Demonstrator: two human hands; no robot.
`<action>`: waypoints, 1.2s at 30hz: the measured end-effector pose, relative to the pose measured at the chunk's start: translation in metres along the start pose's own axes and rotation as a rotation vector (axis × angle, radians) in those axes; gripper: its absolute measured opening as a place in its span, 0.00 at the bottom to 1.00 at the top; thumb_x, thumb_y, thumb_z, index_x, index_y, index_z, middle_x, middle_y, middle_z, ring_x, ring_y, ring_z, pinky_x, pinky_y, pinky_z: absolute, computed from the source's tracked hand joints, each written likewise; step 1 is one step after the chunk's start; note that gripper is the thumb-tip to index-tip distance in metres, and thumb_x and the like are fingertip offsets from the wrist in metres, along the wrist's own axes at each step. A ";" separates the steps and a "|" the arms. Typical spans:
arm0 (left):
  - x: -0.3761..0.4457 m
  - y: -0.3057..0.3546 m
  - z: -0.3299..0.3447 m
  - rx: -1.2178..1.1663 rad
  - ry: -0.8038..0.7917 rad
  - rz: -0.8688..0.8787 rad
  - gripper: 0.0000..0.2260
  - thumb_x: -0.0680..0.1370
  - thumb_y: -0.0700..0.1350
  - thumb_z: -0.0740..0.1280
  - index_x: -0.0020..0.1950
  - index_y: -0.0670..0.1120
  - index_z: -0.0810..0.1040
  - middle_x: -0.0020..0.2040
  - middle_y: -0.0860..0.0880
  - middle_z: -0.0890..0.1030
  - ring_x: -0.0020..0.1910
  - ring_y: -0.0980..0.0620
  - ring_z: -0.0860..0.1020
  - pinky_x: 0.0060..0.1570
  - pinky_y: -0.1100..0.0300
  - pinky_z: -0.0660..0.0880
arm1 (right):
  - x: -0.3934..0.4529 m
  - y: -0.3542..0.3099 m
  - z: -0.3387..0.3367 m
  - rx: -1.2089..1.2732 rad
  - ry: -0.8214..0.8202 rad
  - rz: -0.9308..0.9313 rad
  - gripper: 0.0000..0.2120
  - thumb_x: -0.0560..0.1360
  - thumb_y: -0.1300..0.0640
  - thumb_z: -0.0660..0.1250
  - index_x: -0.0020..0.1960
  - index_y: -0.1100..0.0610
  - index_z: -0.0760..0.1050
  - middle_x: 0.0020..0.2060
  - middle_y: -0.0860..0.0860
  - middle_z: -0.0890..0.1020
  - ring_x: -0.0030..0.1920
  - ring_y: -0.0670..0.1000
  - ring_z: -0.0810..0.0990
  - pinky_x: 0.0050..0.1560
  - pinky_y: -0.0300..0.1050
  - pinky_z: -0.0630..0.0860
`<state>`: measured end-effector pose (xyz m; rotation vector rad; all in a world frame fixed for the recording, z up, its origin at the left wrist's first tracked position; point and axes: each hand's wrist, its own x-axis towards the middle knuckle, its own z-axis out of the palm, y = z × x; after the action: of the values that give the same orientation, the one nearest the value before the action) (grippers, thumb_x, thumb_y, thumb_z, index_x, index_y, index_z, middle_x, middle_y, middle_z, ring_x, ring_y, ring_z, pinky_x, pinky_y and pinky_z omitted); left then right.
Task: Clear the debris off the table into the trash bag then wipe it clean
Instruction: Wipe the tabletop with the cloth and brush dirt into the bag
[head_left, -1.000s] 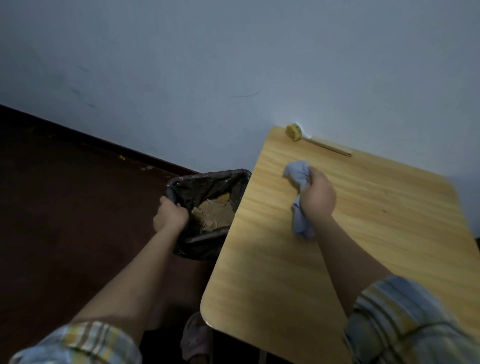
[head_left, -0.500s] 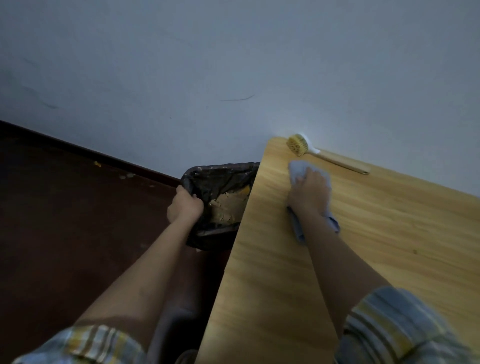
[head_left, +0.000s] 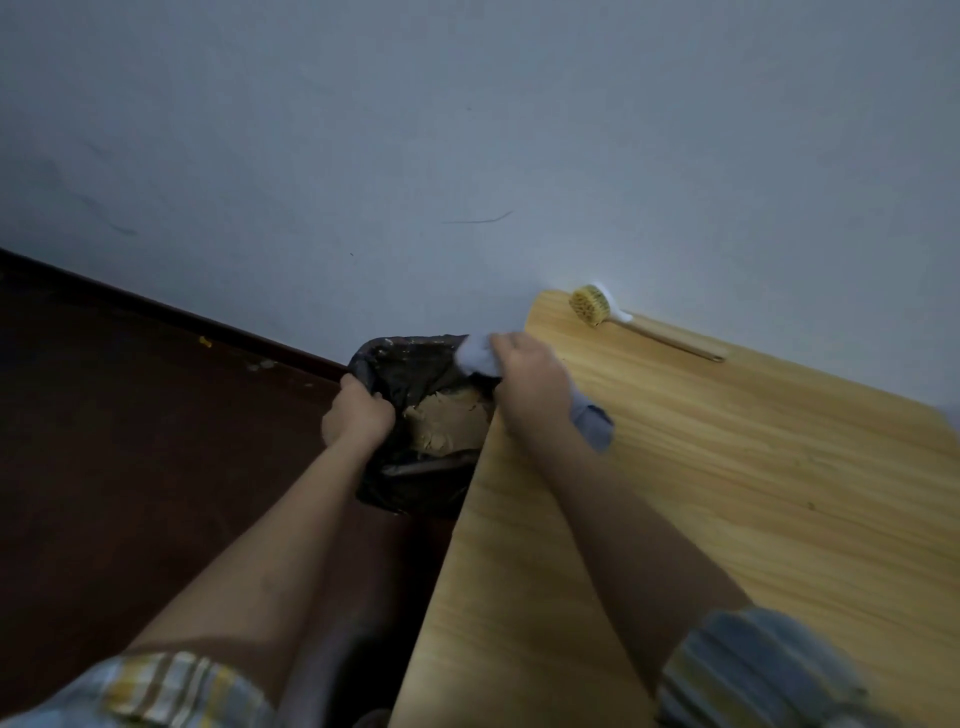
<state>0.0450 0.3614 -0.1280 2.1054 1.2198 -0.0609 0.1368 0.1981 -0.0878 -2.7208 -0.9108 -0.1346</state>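
The wooden table (head_left: 727, 493) fills the view from three to six o'clock, its left edge running from about one o'clock down to six. A pale blue cloth (head_left: 480, 354) is gripped in the right hand (head_left: 524, 379), whose fingers are curled over it at the table's far left edge; the front of the cloth overhangs that edge above the bag, and a darker tail (head_left: 592, 426) of it lies on the wood behind the wrist. The black trash bag (head_left: 410, 374) is held just beside the table edge, near the centre of the view, its rim pinched in the curled fingers of the left hand (head_left: 358, 415) so that the mouth is kept open. Tan debris (head_left: 447, 421) is seen inside the bag. Only a small dark speck is made out on the wood at about four o'clock, though the light is dim.

The step in hand is judged to be a wiping stroke being finished at the edge, with anything gathered being pushed off into the bag. Next, the cloth would need to be drawn back and pressed flat across the rest of the wood, the speck included, with each stroke ended over the open bag. A dish brush (head_left: 592, 306) with yellow bristles lies at the far edge, at about one o'clock, and would have to be lifted or wiped around.
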 end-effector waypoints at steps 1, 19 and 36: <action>-0.003 -0.001 0.000 -0.003 0.004 0.006 0.15 0.81 0.45 0.58 0.65 0.41 0.66 0.64 0.37 0.74 0.62 0.35 0.72 0.57 0.51 0.68 | -0.004 0.021 -0.010 0.002 0.038 0.072 0.25 0.72 0.67 0.62 0.69 0.58 0.68 0.64 0.57 0.73 0.64 0.58 0.68 0.60 0.45 0.59; -0.025 -0.035 -0.020 -0.048 0.037 -0.082 0.14 0.81 0.45 0.58 0.64 0.40 0.66 0.62 0.38 0.75 0.61 0.35 0.73 0.54 0.51 0.69 | -0.034 -0.063 0.041 0.106 -0.208 -0.045 0.22 0.75 0.66 0.60 0.68 0.56 0.70 0.59 0.56 0.75 0.59 0.58 0.73 0.56 0.48 0.66; -0.100 -0.091 -0.159 -0.126 0.345 -0.123 0.14 0.81 0.44 0.56 0.65 0.39 0.65 0.61 0.37 0.75 0.59 0.35 0.74 0.52 0.49 0.70 | -0.062 -0.126 -0.068 0.401 0.034 -0.014 0.24 0.77 0.66 0.58 0.71 0.53 0.70 0.66 0.53 0.75 0.64 0.57 0.74 0.61 0.50 0.71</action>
<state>-0.1270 0.4086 -0.0203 1.9817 1.5116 0.3285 0.0107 0.2399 -0.0054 -2.3348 -0.8437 0.0013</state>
